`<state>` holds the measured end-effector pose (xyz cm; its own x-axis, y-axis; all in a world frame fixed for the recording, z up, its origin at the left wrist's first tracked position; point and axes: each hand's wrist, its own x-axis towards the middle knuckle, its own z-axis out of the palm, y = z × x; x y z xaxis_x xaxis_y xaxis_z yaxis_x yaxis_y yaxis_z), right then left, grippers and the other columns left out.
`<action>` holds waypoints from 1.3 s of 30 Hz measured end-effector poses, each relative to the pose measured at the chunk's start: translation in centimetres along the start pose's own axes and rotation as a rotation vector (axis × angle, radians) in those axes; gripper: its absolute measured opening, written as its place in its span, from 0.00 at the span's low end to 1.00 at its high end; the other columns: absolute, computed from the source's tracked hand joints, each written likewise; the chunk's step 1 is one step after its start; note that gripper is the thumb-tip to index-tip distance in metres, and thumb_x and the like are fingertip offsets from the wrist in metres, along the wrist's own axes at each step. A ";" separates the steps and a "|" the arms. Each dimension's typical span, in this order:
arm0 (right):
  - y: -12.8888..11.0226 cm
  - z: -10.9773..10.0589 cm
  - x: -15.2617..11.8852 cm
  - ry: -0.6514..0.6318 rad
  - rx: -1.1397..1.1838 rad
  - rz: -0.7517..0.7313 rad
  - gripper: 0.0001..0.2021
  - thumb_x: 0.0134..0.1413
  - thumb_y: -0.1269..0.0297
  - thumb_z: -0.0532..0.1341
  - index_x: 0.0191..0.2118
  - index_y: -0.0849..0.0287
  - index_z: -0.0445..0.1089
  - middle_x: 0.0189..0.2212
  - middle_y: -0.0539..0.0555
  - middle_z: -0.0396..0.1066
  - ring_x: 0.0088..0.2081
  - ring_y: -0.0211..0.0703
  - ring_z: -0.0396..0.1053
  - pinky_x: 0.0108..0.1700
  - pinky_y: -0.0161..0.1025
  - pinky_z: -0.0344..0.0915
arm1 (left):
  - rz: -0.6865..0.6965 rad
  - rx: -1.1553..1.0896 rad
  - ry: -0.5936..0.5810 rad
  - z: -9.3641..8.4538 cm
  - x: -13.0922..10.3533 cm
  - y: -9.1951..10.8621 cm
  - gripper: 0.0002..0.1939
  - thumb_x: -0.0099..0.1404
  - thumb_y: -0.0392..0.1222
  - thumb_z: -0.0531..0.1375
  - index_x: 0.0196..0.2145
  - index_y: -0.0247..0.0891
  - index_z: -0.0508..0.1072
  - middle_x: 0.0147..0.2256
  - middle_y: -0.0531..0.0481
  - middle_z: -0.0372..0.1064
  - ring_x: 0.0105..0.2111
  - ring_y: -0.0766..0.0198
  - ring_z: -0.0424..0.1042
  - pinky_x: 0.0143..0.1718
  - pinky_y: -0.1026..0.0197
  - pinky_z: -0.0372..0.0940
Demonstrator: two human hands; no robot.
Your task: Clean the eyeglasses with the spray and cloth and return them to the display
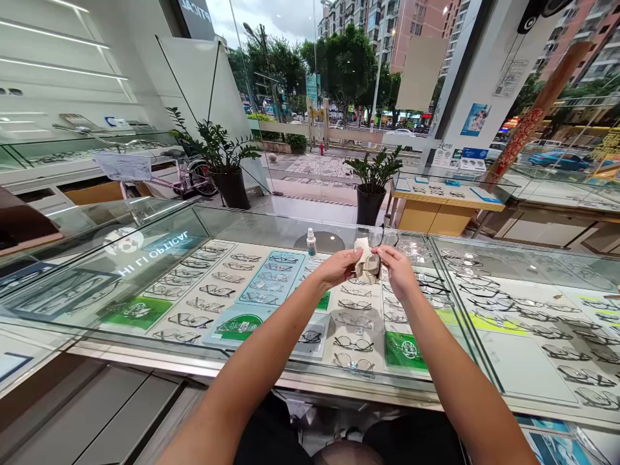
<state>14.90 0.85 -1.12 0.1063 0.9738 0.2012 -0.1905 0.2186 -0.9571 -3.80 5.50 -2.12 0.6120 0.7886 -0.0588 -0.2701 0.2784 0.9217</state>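
My left hand (340, 267) is closed on a crumpled cream cloth (364, 253), held above the glass counter. My right hand (398, 268) pinches the right edge of the same cloth between thumb and fingers. Some small thing may be folded in the cloth, but I cannot make it out. Just behind my right fingers shows a pair of clear eyeglasses (389, 237); whether they touch my hand I cannot tell. A small white spray bottle (310, 243) stands upright on the counter, left of the cloth.
Rows of eyeglasses (353, 343) lie under the glass countertop (261, 226), with green display cards (405, 349) among them. Two potted plants (371, 205) stand beyond the counter, before a large window. A bicycle (179, 174) is at left, another display case (448, 203) at right.
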 end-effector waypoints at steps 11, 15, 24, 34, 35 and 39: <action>0.8 1.0 -0.3 0.007 0.294 0.215 0.19 0.38 0.51 0.78 0.36 0.54 0.81 0.29 0.49 0.76 0.28 0.39 0.69 0.29 0.37 0.63 | -0.043 -0.076 -0.107 1.2 -0.3 -0.7 0.27 0.56 0.57 0.75 0.39 0.30 0.79 0.35 0.43 0.76 0.34 0.64 0.73 0.40 0.62 0.67; 1.0 1.0 -0.3 0.013 0.288 0.214 0.19 0.40 0.50 0.77 0.37 0.54 0.80 0.29 0.50 0.77 0.27 0.42 0.70 0.29 0.39 0.64 | -0.013 -0.100 -0.080 1.7 -0.5 -0.6 0.26 0.53 0.54 0.77 0.38 0.30 0.79 0.33 0.44 0.76 0.33 0.64 0.73 0.39 0.62 0.66; 2.0 2.1 -0.7 0.049 0.305 0.188 0.19 0.42 0.50 0.77 0.41 0.52 0.82 0.33 0.51 0.79 0.28 0.39 0.69 0.29 0.38 0.66 | 0.088 -0.067 0.029 3.3 -0.7 -0.9 0.28 0.50 0.51 0.79 0.40 0.29 0.78 0.32 0.46 0.77 0.30 0.66 0.73 0.34 0.64 0.64; 1.4 1.6 -0.4 0.178 0.106 0.003 0.10 0.45 0.55 0.72 0.32 0.54 0.83 0.44 0.53 0.76 0.44 0.46 0.72 0.39 0.39 0.65 | 0.075 -0.022 0.046 2.9 -0.5 -0.7 0.28 0.53 0.56 0.76 0.41 0.30 0.78 0.33 0.43 0.78 0.31 0.62 0.75 0.37 0.61 0.68; 1.5 1.6 -0.3 0.185 0.116 0.025 0.10 0.44 0.55 0.72 0.31 0.54 0.82 0.42 0.53 0.77 0.41 0.45 0.72 0.37 0.40 0.64 | 0.070 -0.009 0.033 2.9 -0.6 -0.6 0.29 0.52 0.55 0.77 0.41 0.30 0.78 0.33 0.43 0.79 0.32 0.62 0.75 0.38 0.60 0.68; 1.8 1.4 -0.2 0.168 0.180 0.114 0.13 0.40 0.53 0.75 0.30 0.55 0.78 0.32 0.50 0.77 0.29 0.39 0.67 0.31 0.39 0.61 | 0.088 0.034 0.034 3.1 -0.9 -0.3 0.29 0.51 0.54 0.77 0.43 0.31 0.78 0.33 0.46 0.77 0.30 0.66 0.73 0.36 0.63 0.65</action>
<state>13.19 1.16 -2.57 0.2324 0.9717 0.0427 -0.3797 0.1310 -0.9158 -1.97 2.98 -1.16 0.5611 0.8277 0.0100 -0.2955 0.1890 0.9364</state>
